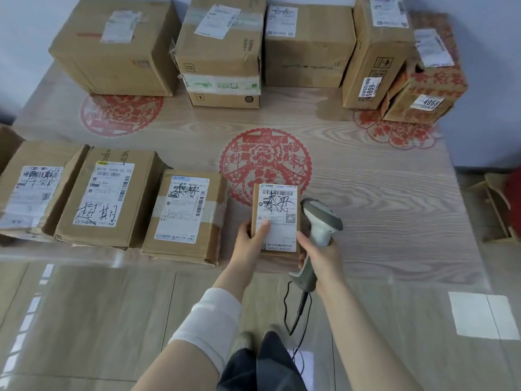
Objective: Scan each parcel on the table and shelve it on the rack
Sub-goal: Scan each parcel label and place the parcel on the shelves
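A small cardboard parcel (277, 204) with a white shipping label sits near the front edge of the table (380, 193). My left hand (252, 238) grips its lower left corner, thumb lying on the label. My right hand (321, 256) holds the handle of a grey barcode scanner (321, 218), whose head is just right of the parcel. The scanner's black cable hangs down toward the floor.
Three labelled parcels (186, 215) (108, 196) (31, 190) line the front left of the table. Several bigger boxes (118, 46) (222, 52) (307, 43) (375, 52) (425, 83) stand along the back. A low wooden item (496, 207) is on the floor at right.
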A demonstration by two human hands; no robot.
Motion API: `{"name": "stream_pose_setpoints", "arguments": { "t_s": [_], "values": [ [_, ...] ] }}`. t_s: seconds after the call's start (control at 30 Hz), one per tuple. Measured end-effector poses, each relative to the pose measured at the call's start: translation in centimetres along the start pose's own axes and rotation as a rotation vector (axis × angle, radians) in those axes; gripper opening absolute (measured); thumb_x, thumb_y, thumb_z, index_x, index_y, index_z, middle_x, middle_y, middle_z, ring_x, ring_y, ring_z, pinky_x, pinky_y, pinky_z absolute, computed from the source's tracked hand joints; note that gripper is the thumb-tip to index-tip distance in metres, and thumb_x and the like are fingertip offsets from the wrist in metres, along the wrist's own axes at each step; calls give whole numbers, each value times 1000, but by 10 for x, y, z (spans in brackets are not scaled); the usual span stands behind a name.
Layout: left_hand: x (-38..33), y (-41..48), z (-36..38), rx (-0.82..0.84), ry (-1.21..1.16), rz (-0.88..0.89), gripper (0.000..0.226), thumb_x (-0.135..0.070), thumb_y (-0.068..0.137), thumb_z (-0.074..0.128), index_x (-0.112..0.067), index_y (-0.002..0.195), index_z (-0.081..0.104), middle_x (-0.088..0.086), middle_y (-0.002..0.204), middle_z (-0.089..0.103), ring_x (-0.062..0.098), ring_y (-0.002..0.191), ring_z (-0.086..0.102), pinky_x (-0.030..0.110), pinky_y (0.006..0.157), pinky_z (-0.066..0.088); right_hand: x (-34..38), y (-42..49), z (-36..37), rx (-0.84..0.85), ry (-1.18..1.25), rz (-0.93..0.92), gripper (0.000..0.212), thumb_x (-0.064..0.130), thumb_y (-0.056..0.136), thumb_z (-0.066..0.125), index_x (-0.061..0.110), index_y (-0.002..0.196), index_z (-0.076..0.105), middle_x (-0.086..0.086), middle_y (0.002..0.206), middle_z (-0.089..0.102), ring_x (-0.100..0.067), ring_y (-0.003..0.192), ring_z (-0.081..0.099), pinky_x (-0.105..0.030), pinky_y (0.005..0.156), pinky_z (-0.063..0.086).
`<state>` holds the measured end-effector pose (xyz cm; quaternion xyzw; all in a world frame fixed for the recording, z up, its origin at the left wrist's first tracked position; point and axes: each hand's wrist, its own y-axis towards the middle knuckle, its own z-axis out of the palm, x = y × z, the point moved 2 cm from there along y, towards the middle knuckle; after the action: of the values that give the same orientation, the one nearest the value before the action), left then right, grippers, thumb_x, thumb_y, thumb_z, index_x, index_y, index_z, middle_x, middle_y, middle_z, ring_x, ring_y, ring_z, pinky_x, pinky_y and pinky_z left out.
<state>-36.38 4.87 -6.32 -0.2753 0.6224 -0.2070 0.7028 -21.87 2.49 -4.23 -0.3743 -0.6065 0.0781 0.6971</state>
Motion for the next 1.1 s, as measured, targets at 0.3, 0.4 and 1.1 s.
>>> {"name": "stream_pose_setpoints", "arguments": {
  "t_s": [0.3, 0.4, 1.1],
  "values": [
    [-82, -40, 8, 221, 36, 195, 75, -36, 71, 77, -31, 124, 24, 3, 126, 53, 19, 115, 57, 38, 96, 49, 92, -53, -15, 62, 0, -250, 9, 13, 81, 71, 12, 80, 63, 3, 48, 59, -11, 40, 48, -24, 40, 40],
    [-125, -63, 8, 275, 54, 352, 91, -45, 60, 78, -35, 132, 24, 0, 127, 52, 12, 110, 58, 27, 80, 55, 133, -81, -19, 73, -12, -341, 13, 24, 84, 69, 15, 80, 61, -1, 53, 60, -14, 38, 46, -29, 45, 40],
    [-199, -114, -9, 223, 78, 675, 92, -17, 76, 76, -25, 146, 17, -10, 108, 51, 0, 93, 58, 14, 60, 53, 219, -207, 2, 365, -123, -512, 28, 34, 86, 64, 6, 89, 62, 0, 54, 64, -12, 37, 46, -23, 37, 40]
  ]
}}
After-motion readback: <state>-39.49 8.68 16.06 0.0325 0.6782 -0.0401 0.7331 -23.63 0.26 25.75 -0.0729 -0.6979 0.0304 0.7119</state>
